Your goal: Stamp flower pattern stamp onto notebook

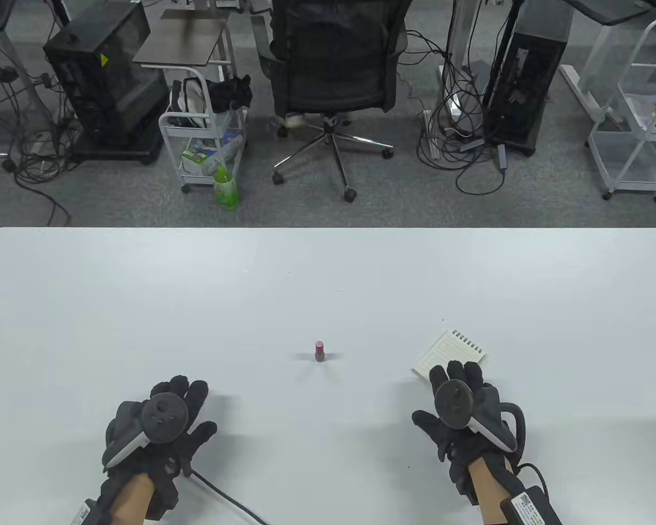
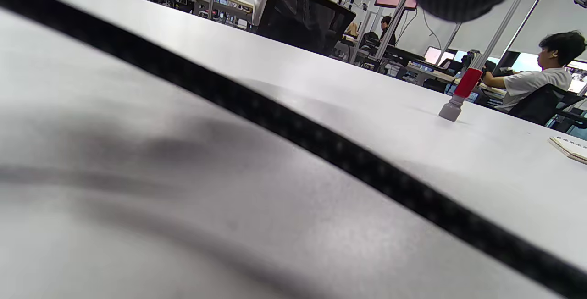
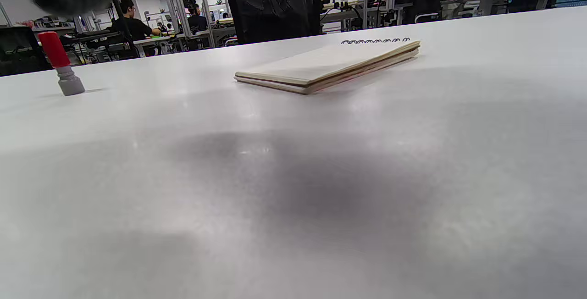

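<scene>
A small stamp [image 1: 320, 351] with a red top and grey base stands upright near the middle of the white table [image 1: 328, 284]. It also shows in the left wrist view [image 2: 460, 94] and the right wrist view [image 3: 60, 63]. A spiral-bound lined notebook [image 1: 450, 354] lies to the right of it, closed flat in the right wrist view [image 3: 328, 65]. My left hand [image 1: 167, 424] rests flat on the table at the near left, fingers spread, empty. My right hand [image 1: 462, 407] lies spread just in front of the notebook's near edge, empty; whether it touches the notebook I cannot tell.
A black cable [image 1: 227, 497] runs from my left hand along the table's near edge, and crosses the left wrist view [image 2: 293, 129]. Beyond the table's far edge stand an office chair [image 1: 333, 71] and a white cart [image 1: 205, 136].
</scene>
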Motion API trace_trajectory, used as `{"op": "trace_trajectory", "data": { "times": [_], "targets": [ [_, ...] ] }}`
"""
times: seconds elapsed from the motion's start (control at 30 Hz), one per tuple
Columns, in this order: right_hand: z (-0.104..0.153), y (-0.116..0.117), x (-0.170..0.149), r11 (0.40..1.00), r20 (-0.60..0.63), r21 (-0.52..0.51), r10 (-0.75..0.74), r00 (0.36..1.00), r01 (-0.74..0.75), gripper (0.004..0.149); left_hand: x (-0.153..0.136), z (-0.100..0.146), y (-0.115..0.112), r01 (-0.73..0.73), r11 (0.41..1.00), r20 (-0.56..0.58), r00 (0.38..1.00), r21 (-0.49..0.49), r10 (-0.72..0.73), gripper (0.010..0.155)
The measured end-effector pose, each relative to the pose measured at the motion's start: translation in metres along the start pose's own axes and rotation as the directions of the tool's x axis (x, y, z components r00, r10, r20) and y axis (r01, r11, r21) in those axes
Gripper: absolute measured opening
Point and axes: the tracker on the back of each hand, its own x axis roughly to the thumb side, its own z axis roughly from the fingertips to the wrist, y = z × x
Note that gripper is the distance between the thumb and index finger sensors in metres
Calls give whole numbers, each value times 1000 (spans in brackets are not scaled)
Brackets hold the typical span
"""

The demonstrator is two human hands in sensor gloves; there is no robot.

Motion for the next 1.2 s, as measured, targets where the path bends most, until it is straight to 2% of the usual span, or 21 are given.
{"op": "trace_trajectory", "data": {
  "times": [0.8,1.0,1.2],
  "targets": [
    [-3,6,-3,998,-3,68,-16,1000,16,86,-1,-1,1,-27,1000,13,1000,-8,27,79],
    [-7,-9,-5,996,-16,20,-87,996,88,86,-1,-1,2,-27,1000,21,999,1,27,79],
    [-38,-31,-16,989,-107,-25,-145,984,143,80,1,-3,3,-24,1000,38,999,-6,24,79]
  ]
}}
